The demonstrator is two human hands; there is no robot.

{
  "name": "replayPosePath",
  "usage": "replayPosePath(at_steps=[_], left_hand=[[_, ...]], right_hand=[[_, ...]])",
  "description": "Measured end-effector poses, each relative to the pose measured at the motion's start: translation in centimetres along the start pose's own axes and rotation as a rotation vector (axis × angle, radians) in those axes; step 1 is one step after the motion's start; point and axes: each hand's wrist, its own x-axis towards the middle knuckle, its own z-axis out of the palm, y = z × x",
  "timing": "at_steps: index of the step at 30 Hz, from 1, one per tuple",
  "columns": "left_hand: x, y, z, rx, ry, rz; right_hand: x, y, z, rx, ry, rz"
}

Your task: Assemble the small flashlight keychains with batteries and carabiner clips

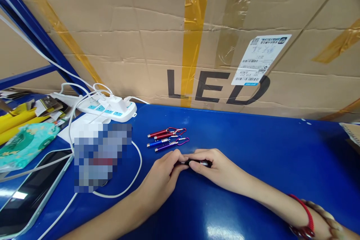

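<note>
Between my hands, low over the blue table, is a small black keychain flashlight (203,163), a slim tube with a pale label on its side. My left hand (165,170) pinches its left end between thumb and fingers, hiding part of it. Thumb and fingers of my right hand (215,163) close on the body from the right. Just beyond my left hand, similar keychain flashlights with carabiner clips lie side by side: two red ones (159,133), a blue one (157,143) and a purple one (166,146).
A white power strip (123,110) with plugs and looping white cables (140,165) lies at the left. Nearby are a tablet or phone (33,191), a green tissue pack (30,144) and a pixelated item (104,157). A large cardboard box (157,45) stands behind the blue table (253,138).
</note>
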Motion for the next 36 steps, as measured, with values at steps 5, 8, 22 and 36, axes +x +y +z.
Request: replayPosePath(at_steps=[5, 8, 22, 36], left_hand=[[-0.2, 0.2, 0.0, 0.064, -0.019, 0.024], [0.0, 0.9, -0.4, 0.022, 0.039, -0.056], [0.7, 0.5, -0.9, -0.552, 0.093, -0.207], [0.3, 0.5, -0.6, -0.565, 0.063, -0.266]], right_hand=[[0.0, 0.2, -0.1, 0.062, -0.062, 0.058], [0.2, 0.5, 0.1, 0.088, -0.009, 0.070], [0.2, 0.0, 0.8, 0.091, 0.107, 0.133], [0.2, 0.1, 1.1, 0.020, 0.045, 0.167]])
